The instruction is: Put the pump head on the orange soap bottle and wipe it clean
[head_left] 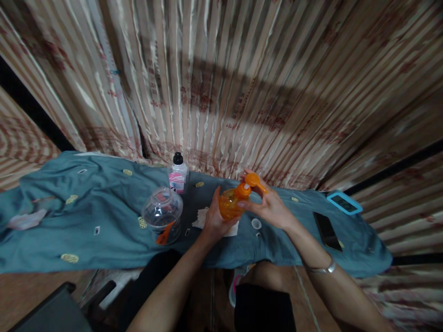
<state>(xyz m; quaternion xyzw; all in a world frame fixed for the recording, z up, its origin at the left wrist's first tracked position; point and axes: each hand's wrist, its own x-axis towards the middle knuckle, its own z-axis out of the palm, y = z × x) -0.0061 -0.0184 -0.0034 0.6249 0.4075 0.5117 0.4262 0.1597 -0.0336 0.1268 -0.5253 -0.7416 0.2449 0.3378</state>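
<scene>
My left hand (216, 223) is wrapped round a translucent orange bottle (229, 206), held tilted above the cloth. The bottle has an orange collar with a small white tip pointing up to the right. My right hand (268, 205) is closed on an orange round-ended piece (253, 179) with a narrow tail, beside that tip. Its thumb reaches to the bottle's neck; whether the piece is joined to the bottle I cannot tell. Below the hands lies white paper (232, 229), partly hidden. A small white round cap (256, 223) lies just right of it.
A teal cloth (114, 230) covers the surface. A clear plastic container (162, 214) and a black-capped bottle (178, 174) stand left of my hands. At the right are a dark phone (327, 230) and a blue-framed digital display (344, 203). A striped curtain (214, 92) hangs behind.
</scene>
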